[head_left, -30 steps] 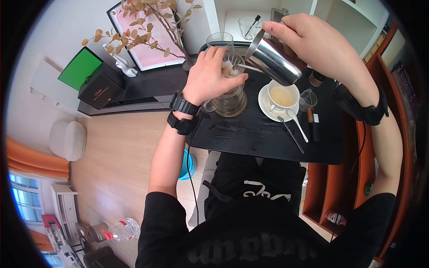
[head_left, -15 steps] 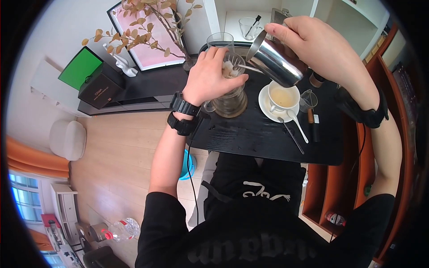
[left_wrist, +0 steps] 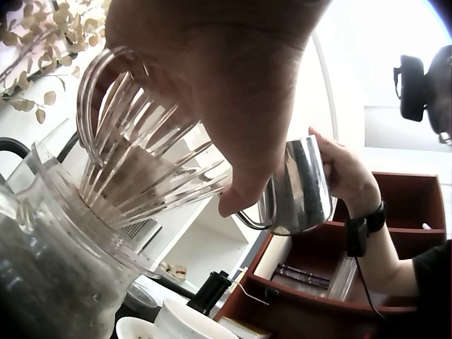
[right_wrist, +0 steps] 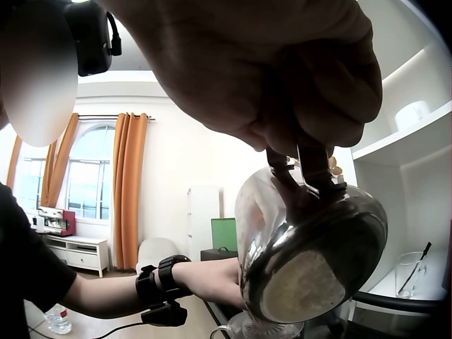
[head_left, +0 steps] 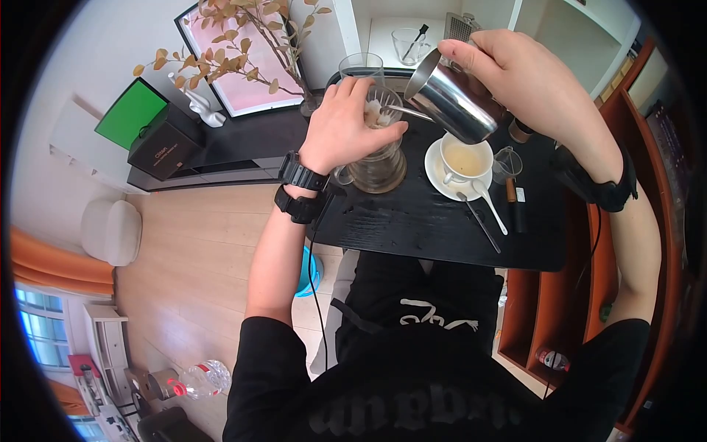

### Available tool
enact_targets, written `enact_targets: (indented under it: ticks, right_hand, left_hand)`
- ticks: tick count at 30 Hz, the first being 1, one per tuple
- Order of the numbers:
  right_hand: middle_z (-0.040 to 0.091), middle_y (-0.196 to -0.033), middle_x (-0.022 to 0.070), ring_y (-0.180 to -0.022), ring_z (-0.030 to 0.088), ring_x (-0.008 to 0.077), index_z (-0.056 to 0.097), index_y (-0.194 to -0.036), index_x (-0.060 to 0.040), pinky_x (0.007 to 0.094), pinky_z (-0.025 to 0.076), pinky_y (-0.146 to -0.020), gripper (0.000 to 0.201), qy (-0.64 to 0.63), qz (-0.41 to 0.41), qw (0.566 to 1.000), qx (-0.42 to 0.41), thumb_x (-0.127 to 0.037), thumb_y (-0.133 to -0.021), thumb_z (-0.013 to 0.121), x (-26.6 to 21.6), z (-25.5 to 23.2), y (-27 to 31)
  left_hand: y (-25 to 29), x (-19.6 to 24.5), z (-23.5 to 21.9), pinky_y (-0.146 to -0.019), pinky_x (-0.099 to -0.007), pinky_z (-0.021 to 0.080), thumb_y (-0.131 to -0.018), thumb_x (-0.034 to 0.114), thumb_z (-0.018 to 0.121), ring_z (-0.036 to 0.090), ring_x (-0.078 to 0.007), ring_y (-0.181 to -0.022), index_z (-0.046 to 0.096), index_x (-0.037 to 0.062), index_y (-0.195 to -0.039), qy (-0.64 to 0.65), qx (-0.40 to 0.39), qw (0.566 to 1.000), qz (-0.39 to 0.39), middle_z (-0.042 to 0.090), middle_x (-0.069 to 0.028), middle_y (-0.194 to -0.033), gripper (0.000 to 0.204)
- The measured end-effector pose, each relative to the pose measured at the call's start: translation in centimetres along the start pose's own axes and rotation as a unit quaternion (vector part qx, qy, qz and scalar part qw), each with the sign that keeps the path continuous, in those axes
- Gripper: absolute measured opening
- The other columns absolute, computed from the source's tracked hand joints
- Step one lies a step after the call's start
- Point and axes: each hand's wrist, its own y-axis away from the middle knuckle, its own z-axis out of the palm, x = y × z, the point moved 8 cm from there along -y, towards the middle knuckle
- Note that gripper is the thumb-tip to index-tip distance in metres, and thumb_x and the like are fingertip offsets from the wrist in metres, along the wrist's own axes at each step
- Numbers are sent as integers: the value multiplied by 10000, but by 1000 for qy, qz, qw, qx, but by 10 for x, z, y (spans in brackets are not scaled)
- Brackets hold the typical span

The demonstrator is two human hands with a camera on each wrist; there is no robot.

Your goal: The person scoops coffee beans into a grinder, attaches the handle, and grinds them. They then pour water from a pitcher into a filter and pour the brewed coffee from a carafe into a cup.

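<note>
My left hand [head_left: 342, 121] holds the upper part of a ribbed clear-glass coffee dripper [left_wrist: 131, 191], thumb on the near side and fingers around the far side. A pale filter shows inside it. The dripper sits tilted in the mouth of a glass server [head_left: 379, 173], which has a handle. My right hand [head_left: 508, 62] grips the handle of a shiny steel gooseneck kettle [head_left: 456, 103] from above and tips it left. Its thin spout [head_left: 409, 113] reaches over the dripper's rim. Below the kettle, a white cup [head_left: 465, 158] of pale yellowish liquid stands on a saucer [head_left: 436, 183].
A white spoon [head_left: 490, 208] leans off the saucer, beside a metal spoon [head_left: 480, 226] on the black table [head_left: 398, 236]. A tall glass [head_left: 362, 65] stands behind the dripper. Further back are a glass mug [head_left: 409, 48] and a dried-leaf branch [head_left: 276, 44]. Wooden shelves [head_left: 545, 317] stand right.
Almost nothing differs. Both hands keep their hold, and the kettle stays tilted with its spout at the dripper.
</note>
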Motion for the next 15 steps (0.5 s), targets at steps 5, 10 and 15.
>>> enact_targets:
  ticks: [5,10,15]
  right_hand:
    - [571,-582,62,-446,557,142,668,-879,7,283,434,-389,534,-8,33,999,1,-486,-1008,507,-2,-1,5]
    - [566,-583,57,-454,562,140,657,-877,10,285,436,-389,543,1,1,1000,11,-493,-1008,501,5,0,3]
    - [557,-582,53,-455,557,138,657,-880,9,283,437,-387,543,0,53,999,3,-496,-1007,502,2,-3,7]
  left_hand:
    - [-1,-1,-1,-891,-419,495,-744,521,763,575,-336,-1050,561,16,-1239,-3,-1,1000,4,595,-143,-1135,736]
    - [0,0,0,-888,-417,493,-741,510,762,574,-334,-1044,563,16,-1234,-2,-1,1000,-2,594,-141,-1119,726]
    - [-1,-1,-1,-892,-417,491,-739,507,763,573,-334,-1045,561,18,-1239,-2,3,1000,5,593,-140,-1111,727]
